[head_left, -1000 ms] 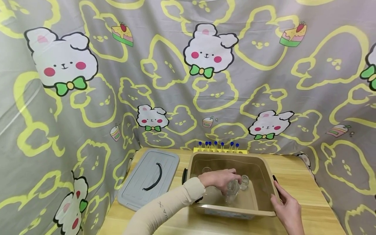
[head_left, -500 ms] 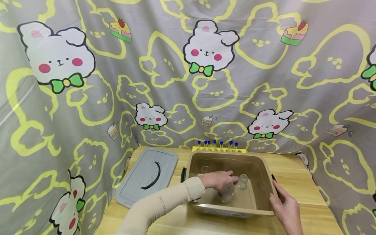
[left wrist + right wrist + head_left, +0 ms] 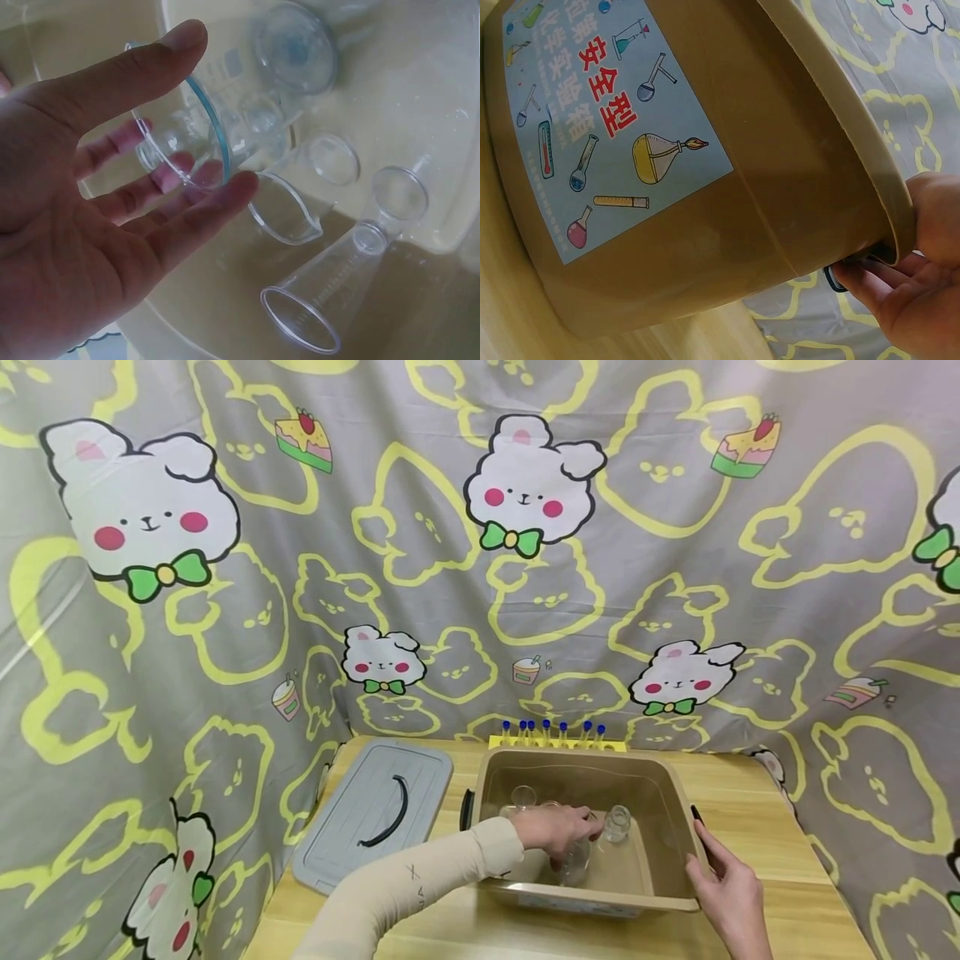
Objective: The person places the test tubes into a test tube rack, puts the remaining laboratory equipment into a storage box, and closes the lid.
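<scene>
My left hand (image 3: 553,828) reaches down into a brown plastic storage bin (image 3: 592,902) and holds a clear beaker (image 3: 576,864). In the left wrist view the thumb crosses the rim of this beaker (image 3: 217,127), with the fingers around its other side. Close by inside the bin lie a spouted clear vessel (image 3: 289,214) and a conical measuring glass (image 3: 307,319). A round glass jar (image 3: 617,824) sits just right of that hand. Gripping the bin's right side is my right hand (image 3: 729,877), its fingers (image 3: 870,289) curled under the rim by the black handle.
A grey lid (image 3: 375,814) with a black handle lies left of the bin. Behind the bin, a yellow rack (image 3: 558,742) holds several blue-capped tubes. A patterned curtain (image 3: 435,568) encloses the wooden table (image 3: 750,802) at the back and sides.
My left hand has shifted left inside the bin with the beaker, opening a wider gap to the round jar. The right hand keeps its grip on the bin.
</scene>
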A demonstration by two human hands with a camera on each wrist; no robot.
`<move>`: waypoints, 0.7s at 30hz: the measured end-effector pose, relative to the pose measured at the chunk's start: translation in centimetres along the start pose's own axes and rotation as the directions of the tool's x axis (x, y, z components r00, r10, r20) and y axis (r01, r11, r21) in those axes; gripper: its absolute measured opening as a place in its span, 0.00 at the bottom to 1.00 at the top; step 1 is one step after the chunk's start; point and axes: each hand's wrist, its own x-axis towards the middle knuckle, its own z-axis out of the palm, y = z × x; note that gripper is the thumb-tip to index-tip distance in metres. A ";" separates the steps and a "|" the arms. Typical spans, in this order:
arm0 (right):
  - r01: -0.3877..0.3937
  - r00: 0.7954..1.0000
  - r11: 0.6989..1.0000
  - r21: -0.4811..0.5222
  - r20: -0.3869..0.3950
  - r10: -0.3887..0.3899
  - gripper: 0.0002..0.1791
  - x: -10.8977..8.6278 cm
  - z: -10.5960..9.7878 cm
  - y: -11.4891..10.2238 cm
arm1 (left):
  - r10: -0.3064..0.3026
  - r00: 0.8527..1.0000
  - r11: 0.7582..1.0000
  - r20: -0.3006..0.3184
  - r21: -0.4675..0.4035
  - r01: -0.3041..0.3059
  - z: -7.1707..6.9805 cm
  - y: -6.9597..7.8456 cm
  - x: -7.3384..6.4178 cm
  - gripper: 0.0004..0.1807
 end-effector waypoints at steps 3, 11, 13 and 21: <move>0.002 1.000 1.000 0.000 0.003 -0.002 0.28 0.0 0.1 0.0 | -0.003 1.000 1.000 -0.004 -0.004 0.003 0.1 0.1 0.1 0.41; 0.031 1.000 1.000 0.000 -0.005 -0.031 0.28 -0.1 -0.2 0.0 | -0.035 0.999 0.999 0.005 -0.030 0.035 0.3 0.1 0.1 0.42; 0.036 0.999 0.999 0.010 0.001 -0.036 0.28 -0.1 -0.2 0.1 | -0.033 0.999 0.999 0.007 -0.039 0.033 0.1 0.1 -0.1 0.42; 0.031 1.000 0.999 0.036 0.006 -0.031 0.28 -0.1 -0.2 0.1 | -0.022 0.999 0.996 0.025 -0.088 0.024 -0.8 -0.1 -0.4 0.42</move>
